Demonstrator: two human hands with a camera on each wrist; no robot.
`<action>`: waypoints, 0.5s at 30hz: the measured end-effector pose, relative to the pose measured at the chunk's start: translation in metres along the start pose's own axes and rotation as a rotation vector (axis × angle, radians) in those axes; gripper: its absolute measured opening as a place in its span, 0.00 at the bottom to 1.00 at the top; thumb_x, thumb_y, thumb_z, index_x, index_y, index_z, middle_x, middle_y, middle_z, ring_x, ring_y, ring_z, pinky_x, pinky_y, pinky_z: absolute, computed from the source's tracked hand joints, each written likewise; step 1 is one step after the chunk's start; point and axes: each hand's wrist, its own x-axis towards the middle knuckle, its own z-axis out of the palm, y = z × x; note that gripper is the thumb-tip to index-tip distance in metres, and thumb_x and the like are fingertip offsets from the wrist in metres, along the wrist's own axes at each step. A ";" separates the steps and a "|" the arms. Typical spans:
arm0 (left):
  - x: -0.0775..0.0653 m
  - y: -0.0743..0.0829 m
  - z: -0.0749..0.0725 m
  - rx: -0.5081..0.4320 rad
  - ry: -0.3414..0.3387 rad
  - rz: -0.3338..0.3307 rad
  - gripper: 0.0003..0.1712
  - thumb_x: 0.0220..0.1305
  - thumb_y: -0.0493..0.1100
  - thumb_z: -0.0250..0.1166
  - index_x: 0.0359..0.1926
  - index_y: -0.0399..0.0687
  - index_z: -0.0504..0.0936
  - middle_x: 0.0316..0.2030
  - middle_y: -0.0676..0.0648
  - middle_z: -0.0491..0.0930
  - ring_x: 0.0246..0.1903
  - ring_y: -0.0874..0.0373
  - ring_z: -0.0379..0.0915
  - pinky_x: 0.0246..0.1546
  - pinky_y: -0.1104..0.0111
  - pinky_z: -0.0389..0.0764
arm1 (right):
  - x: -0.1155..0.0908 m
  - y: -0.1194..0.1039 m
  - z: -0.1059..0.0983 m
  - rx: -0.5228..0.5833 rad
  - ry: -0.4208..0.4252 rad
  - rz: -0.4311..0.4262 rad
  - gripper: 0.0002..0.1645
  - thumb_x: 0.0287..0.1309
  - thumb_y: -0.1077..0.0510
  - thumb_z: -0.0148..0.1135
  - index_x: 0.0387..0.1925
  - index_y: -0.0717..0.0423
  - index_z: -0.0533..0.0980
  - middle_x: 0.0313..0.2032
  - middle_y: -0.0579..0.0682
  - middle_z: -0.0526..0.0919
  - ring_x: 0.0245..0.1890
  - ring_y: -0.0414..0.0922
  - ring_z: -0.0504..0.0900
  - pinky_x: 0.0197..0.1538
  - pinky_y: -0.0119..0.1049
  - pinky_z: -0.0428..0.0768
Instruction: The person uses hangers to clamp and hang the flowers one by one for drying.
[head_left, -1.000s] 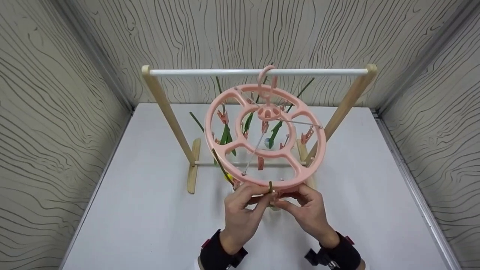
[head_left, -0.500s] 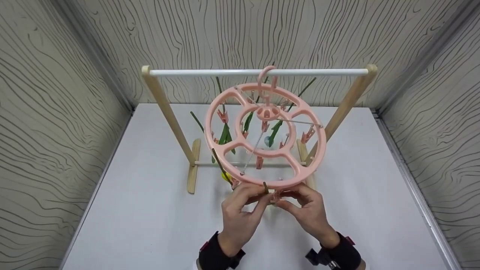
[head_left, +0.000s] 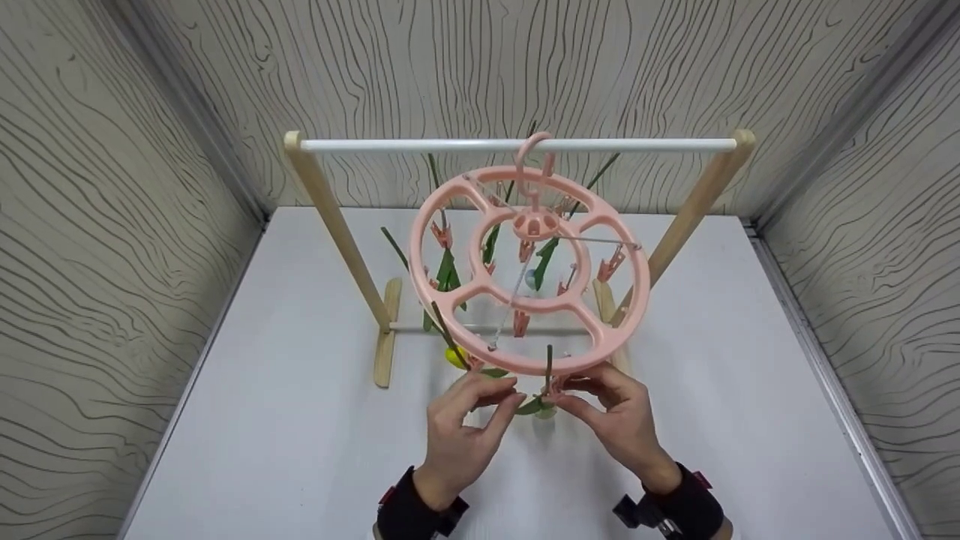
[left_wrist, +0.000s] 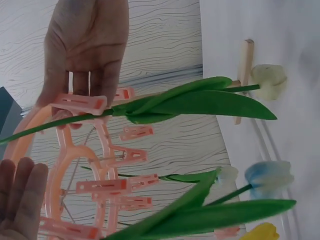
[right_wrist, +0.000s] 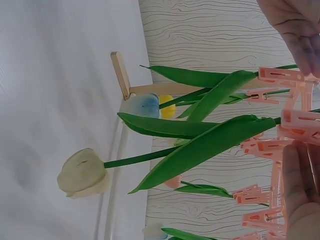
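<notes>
A pink round clip hanger (head_left: 469, 345) hangs from the rack's white bar. At its near rim, my right hand (head_left: 615, 420) pinches a pink clothespin (left_wrist: 82, 103). That clothespin holds the stem of an artificial white tulip (right_wrist: 84, 173), whose blossom hangs downward with long green leaves. My left hand (head_left: 465, 427) is just left of it, thumb and fingertips a little apart with nothing between them. In the left wrist view its fingers (left_wrist: 32, 192) are straight. A blue-and-white tulip (right_wrist: 142, 105) hangs from a neighbouring clip.
A wooden rack (head_left: 337, 232) with a white bar (head_left: 420, 144) stands on the white table (head_left: 300, 450). Other tulips hang around the hanger, including a yellow tulip (head_left: 455, 356). Several more pink clips (head_left: 521, 324) dangle inside the ring. Patterned panels (head_left: 480, 67) enclose the table.
My left hand has let go of the tulip stem and moved left and down. The stem now stands upright in the clothespin; my right hand stays there. The hanger has swayed slightly.
</notes>
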 end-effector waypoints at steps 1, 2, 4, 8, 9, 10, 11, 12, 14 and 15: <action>-0.001 -0.003 -0.002 0.004 -0.009 -0.010 0.14 0.51 0.33 0.68 0.41 0.48 0.81 0.32 0.50 0.82 0.32 0.65 0.80 0.33 0.81 0.82 | 0.000 0.001 -0.001 0.006 -0.001 -0.004 0.21 0.43 0.79 0.61 0.44 0.68 0.76 0.36 0.63 0.81 0.37 0.55 0.82 0.43 0.46 0.83; -0.003 -0.005 -0.004 0.007 -0.017 -0.023 0.14 0.52 0.34 0.68 0.41 0.49 0.81 0.32 0.51 0.82 0.32 0.66 0.80 0.33 0.81 0.82 | 0.000 0.001 -0.001 0.011 -0.002 -0.003 0.21 0.44 0.80 0.61 0.44 0.68 0.75 0.36 0.63 0.81 0.37 0.56 0.82 0.43 0.47 0.83; -0.006 -0.011 -0.007 0.014 -0.034 -0.052 0.13 0.53 0.35 0.68 0.41 0.50 0.81 0.33 0.52 0.82 0.32 0.67 0.80 0.32 0.82 0.81 | 0.000 0.002 -0.003 0.023 -0.008 -0.003 0.21 0.44 0.80 0.60 0.44 0.69 0.75 0.36 0.65 0.80 0.38 0.57 0.82 0.43 0.48 0.83; -0.012 -0.021 -0.014 0.026 -0.071 -0.104 0.11 0.54 0.37 0.67 0.40 0.53 0.81 0.33 0.53 0.82 0.31 0.67 0.80 0.31 0.82 0.81 | 0.001 0.004 -0.004 0.027 -0.011 0.012 0.21 0.46 0.79 0.60 0.45 0.68 0.74 0.37 0.65 0.80 0.38 0.59 0.81 0.43 0.43 0.84; -0.014 -0.024 -0.015 0.025 -0.083 -0.119 0.11 0.55 0.37 0.66 0.40 0.53 0.81 0.32 0.53 0.82 0.31 0.67 0.80 0.31 0.81 0.81 | 0.001 0.004 -0.005 0.026 -0.013 0.015 0.21 0.46 0.79 0.59 0.46 0.69 0.74 0.37 0.65 0.80 0.38 0.59 0.81 0.44 0.42 0.84; -0.016 -0.026 -0.017 0.030 -0.095 -0.134 0.11 0.55 0.38 0.66 0.40 0.54 0.81 0.32 0.53 0.82 0.31 0.67 0.80 0.31 0.81 0.81 | 0.001 0.005 -0.005 0.023 -0.014 0.019 0.21 0.47 0.78 0.59 0.46 0.68 0.74 0.37 0.63 0.81 0.38 0.59 0.81 0.44 0.40 0.84; -0.018 -0.028 -0.018 0.036 -0.107 -0.149 0.11 0.55 0.39 0.66 0.40 0.55 0.81 0.32 0.54 0.82 0.31 0.68 0.80 0.31 0.81 0.81 | 0.001 0.005 -0.006 0.021 -0.014 0.024 0.21 0.47 0.78 0.59 0.46 0.68 0.74 0.38 0.62 0.81 0.38 0.59 0.81 0.44 0.38 0.84; -0.019 -0.030 -0.019 0.044 -0.119 -0.162 0.11 0.56 0.40 0.66 0.41 0.56 0.80 0.32 0.55 0.82 0.31 0.68 0.80 0.31 0.81 0.82 | 0.002 0.006 -0.006 0.019 -0.015 0.031 0.21 0.48 0.78 0.59 0.47 0.68 0.74 0.38 0.60 0.81 0.39 0.59 0.81 0.44 0.37 0.84; -0.022 -0.034 -0.021 0.059 -0.145 -0.191 0.10 0.56 0.41 0.65 0.41 0.57 0.80 0.32 0.56 0.82 0.31 0.68 0.80 0.31 0.80 0.82 | 0.002 0.008 -0.007 0.016 -0.013 0.046 0.21 0.49 0.77 0.59 0.48 0.68 0.73 0.40 0.56 0.82 0.40 0.58 0.81 0.45 0.35 0.84; -0.024 -0.035 -0.022 0.071 -0.155 -0.200 0.10 0.57 0.42 0.65 0.41 0.57 0.80 0.32 0.56 0.82 0.32 0.68 0.80 0.31 0.80 0.82 | 0.002 0.008 -0.008 0.016 -0.015 0.051 0.22 0.49 0.77 0.59 0.48 0.68 0.73 0.40 0.55 0.82 0.40 0.58 0.80 0.45 0.35 0.84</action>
